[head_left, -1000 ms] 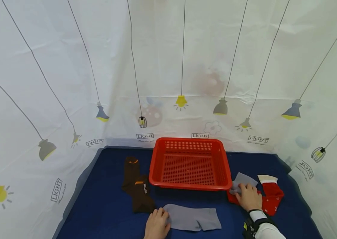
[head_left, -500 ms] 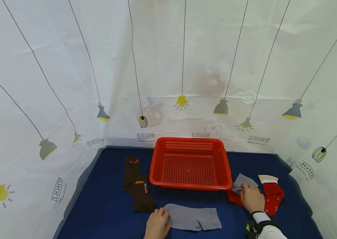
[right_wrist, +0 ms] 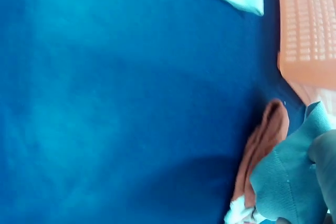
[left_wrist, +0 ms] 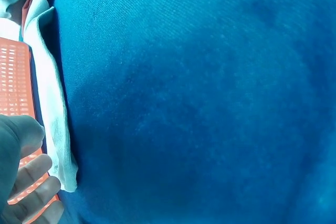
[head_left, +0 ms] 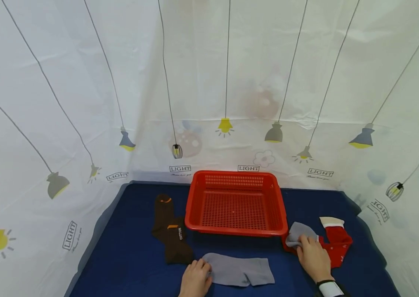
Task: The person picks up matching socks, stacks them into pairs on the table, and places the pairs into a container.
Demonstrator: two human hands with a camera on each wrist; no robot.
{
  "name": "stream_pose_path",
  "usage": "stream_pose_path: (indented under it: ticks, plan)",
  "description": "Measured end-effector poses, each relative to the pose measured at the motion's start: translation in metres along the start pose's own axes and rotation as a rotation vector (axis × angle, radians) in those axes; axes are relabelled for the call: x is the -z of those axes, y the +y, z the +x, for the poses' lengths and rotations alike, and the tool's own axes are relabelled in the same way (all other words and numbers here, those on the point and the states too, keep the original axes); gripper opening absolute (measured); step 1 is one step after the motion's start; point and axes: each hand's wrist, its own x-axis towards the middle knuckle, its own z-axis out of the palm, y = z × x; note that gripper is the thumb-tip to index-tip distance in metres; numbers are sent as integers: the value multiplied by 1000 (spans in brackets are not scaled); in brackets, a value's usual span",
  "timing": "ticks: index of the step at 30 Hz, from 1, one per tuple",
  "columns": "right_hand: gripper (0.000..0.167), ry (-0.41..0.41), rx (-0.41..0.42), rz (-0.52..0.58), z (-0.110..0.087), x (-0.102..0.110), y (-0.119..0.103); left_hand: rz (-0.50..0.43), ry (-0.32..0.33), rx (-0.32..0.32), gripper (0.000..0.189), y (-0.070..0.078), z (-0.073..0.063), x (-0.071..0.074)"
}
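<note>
A grey sock [head_left: 237, 270] lies flat on the blue cloth in front of the basket. At its left end rests my left hand [head_left: 195, 277], fingertips right at the fabric; in the left wrist view the fingers [left_wrist: 38, 192] are loosely bent beside the sock [left_wrist: 50, 93]. Farther right, my right hand [head_left: 314, 256] pinches a second grey sock [head_left: 298, 232], whose edge is bunched and raised. Beneath it lies a pair of red socks [head_left: 337, 245] with white cuffs, partly covered. The right wrist view shows the pinched sock [right_wrist: 291, 179] hanging over red fabric [right_wrist: 262, 150].
A red plastic basket [head_left: 233, 231] stands at the back middle, with nothing in it. Two brown socks [head_left: 168, 231] with orange marks lie left of it, overlapping. A white sheet printed with lamps [head_left: 209, 82] hangs behind the blue cloth [head_left: 127, 247].
My right hand has drawn slightly toward me and to the right, and the grey sock in it has bunched and rounded. My left hand and the flat sock have stayed put.
</note>
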Motion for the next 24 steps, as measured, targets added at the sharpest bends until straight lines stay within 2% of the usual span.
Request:
stream_pose_path:
  ticks: [4,8,16,21,24]
  plan:
    - [21,-55,-14,-2,-10,-2,-10,5,36,-21,19,0,-1,-1]
    - [20,-137,-56,4,-17,-3,-20,9,36,-22,19,0,0,0]
    - [18,-151,-77,53,-29,-6,-33,11,2,-18,19,2,-1,1]
    - [18,-110,-66,62,-33,-6,-40,0,-17,-13,18,2,0,2]
    - [18,-112,-58,62,-34,-7,-44,-5,-19,-16,18,2,-1,1]
